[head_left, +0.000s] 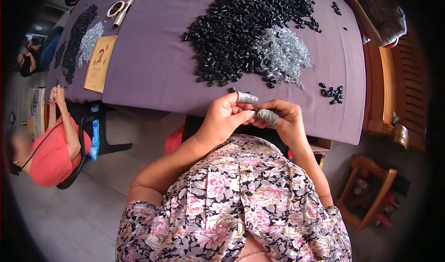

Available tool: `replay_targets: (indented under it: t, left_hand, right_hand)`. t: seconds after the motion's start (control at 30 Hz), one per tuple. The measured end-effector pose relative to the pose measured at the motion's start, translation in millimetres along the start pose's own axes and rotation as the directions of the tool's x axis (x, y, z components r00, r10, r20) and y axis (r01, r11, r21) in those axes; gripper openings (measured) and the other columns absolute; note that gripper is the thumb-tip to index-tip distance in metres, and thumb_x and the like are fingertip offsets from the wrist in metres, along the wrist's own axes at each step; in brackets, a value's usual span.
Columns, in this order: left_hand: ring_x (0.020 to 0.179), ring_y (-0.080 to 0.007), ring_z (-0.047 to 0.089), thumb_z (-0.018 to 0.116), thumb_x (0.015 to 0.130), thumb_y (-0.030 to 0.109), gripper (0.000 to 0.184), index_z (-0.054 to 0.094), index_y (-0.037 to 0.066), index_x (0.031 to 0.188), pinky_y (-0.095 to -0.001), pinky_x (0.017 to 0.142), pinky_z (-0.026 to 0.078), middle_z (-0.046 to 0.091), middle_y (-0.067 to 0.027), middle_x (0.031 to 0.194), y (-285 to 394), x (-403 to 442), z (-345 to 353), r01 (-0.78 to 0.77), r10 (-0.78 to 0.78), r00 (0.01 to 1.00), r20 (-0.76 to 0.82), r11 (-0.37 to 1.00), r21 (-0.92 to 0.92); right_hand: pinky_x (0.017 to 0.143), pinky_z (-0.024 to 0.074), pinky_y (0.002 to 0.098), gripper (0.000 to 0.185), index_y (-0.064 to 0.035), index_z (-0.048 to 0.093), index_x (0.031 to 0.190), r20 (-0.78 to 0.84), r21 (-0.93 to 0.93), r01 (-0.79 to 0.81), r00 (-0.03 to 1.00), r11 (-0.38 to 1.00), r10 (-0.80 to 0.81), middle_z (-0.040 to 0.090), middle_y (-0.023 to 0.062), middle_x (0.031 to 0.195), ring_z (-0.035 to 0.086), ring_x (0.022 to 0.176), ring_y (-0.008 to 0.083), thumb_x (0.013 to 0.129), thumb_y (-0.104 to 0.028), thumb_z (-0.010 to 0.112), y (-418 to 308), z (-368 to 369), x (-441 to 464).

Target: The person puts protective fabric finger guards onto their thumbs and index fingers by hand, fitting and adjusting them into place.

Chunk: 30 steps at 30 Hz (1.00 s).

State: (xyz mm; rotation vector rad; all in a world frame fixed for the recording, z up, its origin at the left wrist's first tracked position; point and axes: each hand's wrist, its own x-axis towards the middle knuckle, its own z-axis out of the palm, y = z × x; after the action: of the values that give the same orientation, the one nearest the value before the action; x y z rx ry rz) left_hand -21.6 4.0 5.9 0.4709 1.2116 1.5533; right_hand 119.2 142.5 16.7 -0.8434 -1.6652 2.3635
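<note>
My left hand (223, 117) and my right hand (286, 118) meet at the front edge of the table, their fingers closed in pinches. Grey wrapping covers a finger of my left hand and the thumb of my right hand. Whatever the fingertips hold is too small and hidden to name. Beyond them on the purple cloth (153, 53) spreads a large heap of small black parts (232, 35). A pile of small clear parts (283, 53) lies against its right side. A little group of black parts (332, 93) sits apart at the right.
At the left, a person in a red top (58, 153) sits by the table. A yellow booklet (100, 63), a tape roll (115, 9), and more black parts (79, 35) and clear parts (91, 42) lie there. A wooden stool (366, 190) stands on the floor at the right.
</note>
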Motion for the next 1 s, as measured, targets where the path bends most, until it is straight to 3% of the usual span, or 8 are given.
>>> replay_targets:
  t: [0.1,0.2,0.33,0.5,0.6,0.7,1.0]
  left_hand:
    - [0.083,-0.0111,0.065,0.063,0.09,-0.002,0.025,0.059,-0.004,0.115,-0.0246,0.076,0.054,0.067,-0.0075,0.099,-1.9,1.6,2.0,0.012,-0.012,1.0,0.014,1.0,0.014]
    - [0.082,-0.012,0.066,0.064,0.089,0.0,0.025,0.06,-0.002,0.114,-0.0248,0.075,0.055,0.068,-0.0088,0.1,-0.6,5.4,3.9,0.057,-0.056,0.998,0.03,0.998,-0.003]
    - [0.082,-0.0124,0.067,0.065,0.088,0.002,0.025,0.062,0.0,0.113,-0.0243,0.073,0.054,0.07,-0.0082,0.098,2.3,6.5,3.5,0.171,-0.169,0.985,0.031,0.978,-0.118]
    - [0.08,-0.0121,0.067,0.066,0.088,0.003,0.024,0.062,0.001,0.112,-0.0248,0.073,0.054,0.07,-0.0075,0.096,3.8,7.7,3.4,0.157,-0.155,0.987,0.029,0.986,-0.055]
    - [0.08,-0.0122,0.066,0.065,0.088,0.003,0.024,0.062,0.001,0.112,-0.025,0.074,0.055,0.07,-0.0079,0.096,4.3,7.0,3.7,0.139,-0.139,0.99,0.009,0.99,-0.026]
    - [0.081,-0.0128,0.066,0.064,0.089,0.002,0.024,0.062,0.0,0.113,-0.0255,0.074,0.055,0.07,-0.0087,0.097,4.1,6.8,4.2,0.116,-0.116,0.993,0.014,0.993,-0.026]
    - [0.087,-0.0142,0.067,0.061,0.092,-0.001,0.023,0.059,-0.003,0.115,-0.0266,0.077,0.056,0.069,-0.0107,0.1,2.0,4.1,7.2,0.041,-0.041,0.999,0.012,0.999,-0.001]
  right_hand:
    - [0.068,0.0539,0.0218,0.01,0.0022,0.068,0.099,-0.075,-0.042,0.015,0.997,0.999,-0.018,0.067,0.0038,0.08,0.065,0.076,0.0098,0.089,0.004,0.063,2.5,-0.4,0.2]
    - [0.063,0.0499,0.0204,0.005,0.0014,0.066,0.094,-0.047,0.032,0.148,0.988,0.988,-0.147,0.066,0.0027,0.081,0.061,0.072,0.0067,0.089,0.0,0.066,10.7,-0.1,4.7]
    - [0.061,0.049,0.0211,0.004,-0.0002,0.065,0.093,-0.014,0.1,0.128,0.992,0.987,-0.128,0.066,0.002,0.08,0.06,0.069,0.0061,0.089,0.0,0.066,13.2,-4.5,8.6]
    - [0.064,0.0511,0.0219,0.006,-0.0013,0.066,0.094,-0.04,0.079,-0.006,0.999,0.997,0.009,0.068,0.0036,0.083,0.063,0.073,0.0078,0.089,0.001,0.065,-4.1,-4.7,4.7]
    - [0.066,0.0527,0.0227,0.007,0.0002,0.066,0.093,-0.02,0.095,0.123,0.992,0.988,-0.122,0.069,0.0047,0.084,0.065,0.074,0.0094,0.088,0.004,0.064,-3.3,-8.5,7.7]
    - [0.067,0.0539,0.0238,0.01,0.0025,0.065,0.093,-0.075,-0.007,0.214,0.974,0.977,-0.214,0.069,0.0058,0.085,0.065,0.075,0.0101,0.086,0.009,0.063,0.8,-4.6,7.7]
    - [0.068,0.054,0.0233,0.01,0.0032,0.066,0.093,-0.1,-0.037,0.184,0.977,0.982,-0.187,0.069,0.0065,0.086,0.064,0.076,0.0104,0.086,0.008,0.064,-2.3,7.2,4.6]
